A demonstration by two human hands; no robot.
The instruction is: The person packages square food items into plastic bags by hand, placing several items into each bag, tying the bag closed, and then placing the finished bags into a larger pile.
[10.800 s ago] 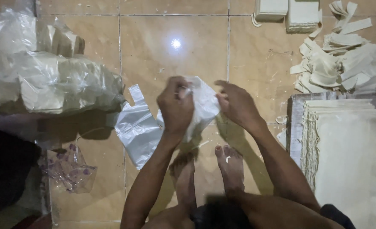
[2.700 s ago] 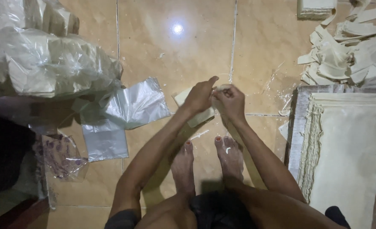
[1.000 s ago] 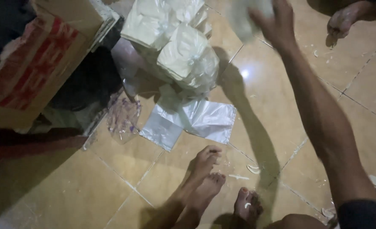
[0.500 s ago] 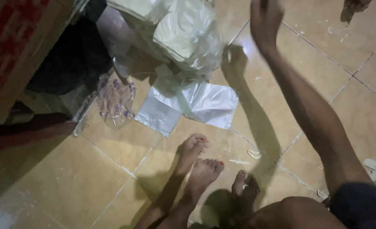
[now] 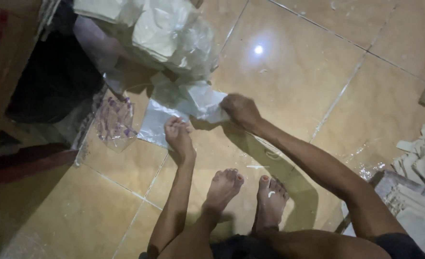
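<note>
Slip risk first: both hands work on thin clear plastic bags [image 5: 174, 112] lying flat on the glossy tiled floor [image 5: 308, 62], just below a heap of bagged white packets [image 5: 169, 33]. Right hand [image 5: 240, 109] is closed over the edge of a white folded piece [image 5: 207, 103] resting on the bags; fingers curled tight, pinch looks firm but the far side is hidden. Left hand [image 5: 179, 136] presses down on the lower bag edge, fingers [image 5: 176, 123] bunched; I cannot tell whether they actually grip the film or only rest on it. Likely failures: film sticks to the tile or to the sheet beneath, so two bags lift as one; a hard pull could drag the heap's loose bottom layer along. Small bag with purple bits [image 5: 112, 122] sits just beside the left hand and could get swept aside. Bare feet [image 5: 248, 189] are near, on slick tile.
</note>
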